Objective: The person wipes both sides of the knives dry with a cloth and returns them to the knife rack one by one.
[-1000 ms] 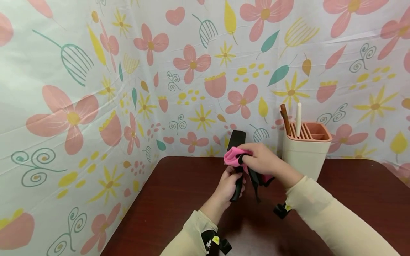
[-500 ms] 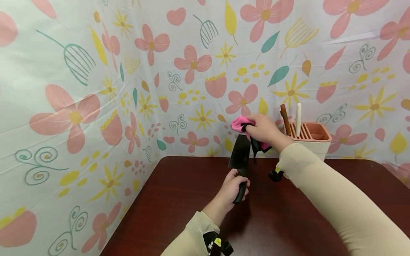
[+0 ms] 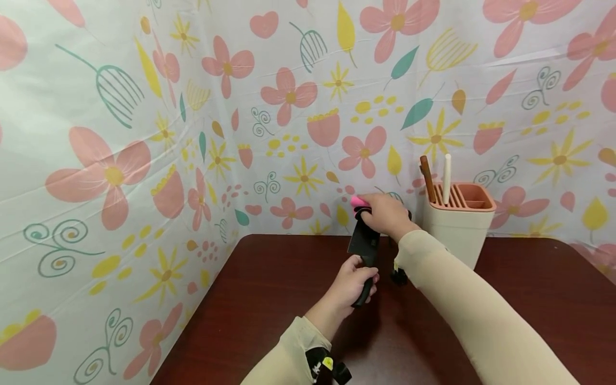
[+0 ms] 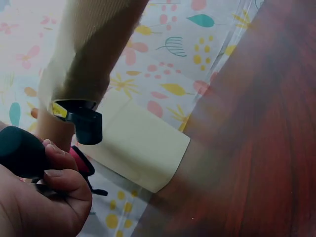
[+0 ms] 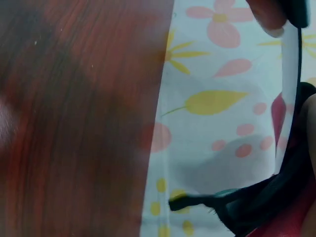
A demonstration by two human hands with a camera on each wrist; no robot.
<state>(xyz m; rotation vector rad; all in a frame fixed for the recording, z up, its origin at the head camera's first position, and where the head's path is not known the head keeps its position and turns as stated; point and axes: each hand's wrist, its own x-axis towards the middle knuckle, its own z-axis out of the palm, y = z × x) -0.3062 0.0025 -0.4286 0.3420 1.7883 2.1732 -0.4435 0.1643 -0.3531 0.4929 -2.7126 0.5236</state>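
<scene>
My left hand (image 3: 350,283) grips the black handle of a cleaver (image 3: 364,239), its broad dark blade pointing up and away over the table. In the left wrist view the butt of the cleaver's handle (image 4: 22,150) sticks out of the curled fingers. My right hand (image 3: 389,214) holds a bunched pink cloth (image 3: 358,201) with black trim against the blade's upper end, covering it. Seen from the right wrist, the black trim of the cloth (image 5: 256,200) hangs with a loose strip, beside the thin edge of the blade.
A cream knife block (image 3: 454,235) with a salmon slotted top stands at the back right, close to my right forearm. It holds a brown handle (image 3: 426,179) and a white handle (image 3: 447,179). The dark red table (image 3: 269,278) meets a flower-printed curtain (image 3: 289,149) behind.
My right hand lifted the cloth up off the cleaver, baring the blade, then came back down onto its upper end. My left hand and the cleaver shifted slightly right.
</scene>
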